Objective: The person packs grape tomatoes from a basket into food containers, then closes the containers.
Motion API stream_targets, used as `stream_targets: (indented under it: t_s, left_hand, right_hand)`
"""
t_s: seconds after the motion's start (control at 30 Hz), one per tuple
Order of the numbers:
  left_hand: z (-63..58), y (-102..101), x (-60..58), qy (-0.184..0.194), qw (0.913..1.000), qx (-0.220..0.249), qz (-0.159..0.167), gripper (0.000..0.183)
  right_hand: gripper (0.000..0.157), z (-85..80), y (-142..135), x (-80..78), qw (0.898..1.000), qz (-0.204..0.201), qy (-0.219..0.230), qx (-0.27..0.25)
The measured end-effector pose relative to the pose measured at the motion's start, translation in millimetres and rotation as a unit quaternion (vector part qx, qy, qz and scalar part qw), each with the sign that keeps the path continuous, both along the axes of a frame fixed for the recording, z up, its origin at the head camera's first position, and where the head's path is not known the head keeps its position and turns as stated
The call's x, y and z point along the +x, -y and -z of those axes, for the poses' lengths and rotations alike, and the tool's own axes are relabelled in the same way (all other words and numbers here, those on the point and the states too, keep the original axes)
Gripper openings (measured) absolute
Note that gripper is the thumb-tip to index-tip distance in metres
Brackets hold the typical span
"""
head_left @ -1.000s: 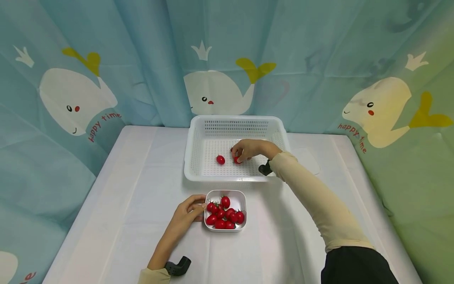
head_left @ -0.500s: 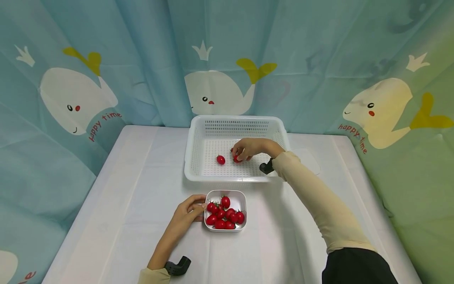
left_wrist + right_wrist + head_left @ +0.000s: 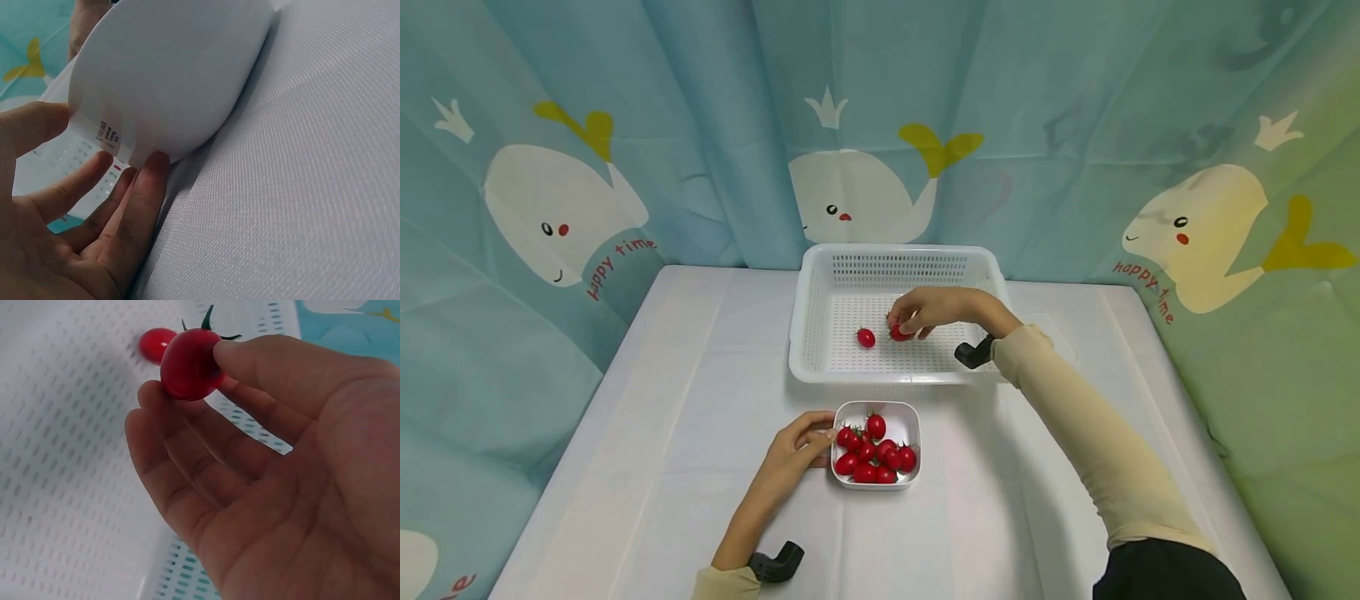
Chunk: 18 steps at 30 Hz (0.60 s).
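Curtain (image 3: 715, 83): "happy time" behind basket (image 3: 850, 377)
Right hand (image 3: 936, 308): pinches tomato (image 3: 190, 367) over basket, wrist shifted right
Left hand (image 3: 81, 234): spread against box (image 3: 169, 69)

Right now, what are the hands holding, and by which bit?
The right hand pinches a red tomato by its rounded sides; the left hand holds the white box at its left side.

Beige sleeves (image 3: 1092, 437), black wrist pieces (image 3: 777, 563)
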<state>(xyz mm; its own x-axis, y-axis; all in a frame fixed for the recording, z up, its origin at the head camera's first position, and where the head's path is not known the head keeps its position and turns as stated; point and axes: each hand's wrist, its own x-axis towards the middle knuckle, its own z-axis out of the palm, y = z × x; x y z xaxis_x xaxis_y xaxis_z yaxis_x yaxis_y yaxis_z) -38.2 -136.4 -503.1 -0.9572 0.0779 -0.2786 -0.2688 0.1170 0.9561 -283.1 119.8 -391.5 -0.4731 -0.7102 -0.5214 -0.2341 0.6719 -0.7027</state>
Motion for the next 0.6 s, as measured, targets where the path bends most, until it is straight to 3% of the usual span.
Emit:
stream_targets:
  t_s: [0.6]
  left_hand:
    - [-1.7, -1, 0.8, 0.000, 1.0000, -0.005, -0.004, 0.042]
  right_hand:
    - [0.030, -30.7, -29, 33.7, 0.995, -0.013, -0.085, -0.045]
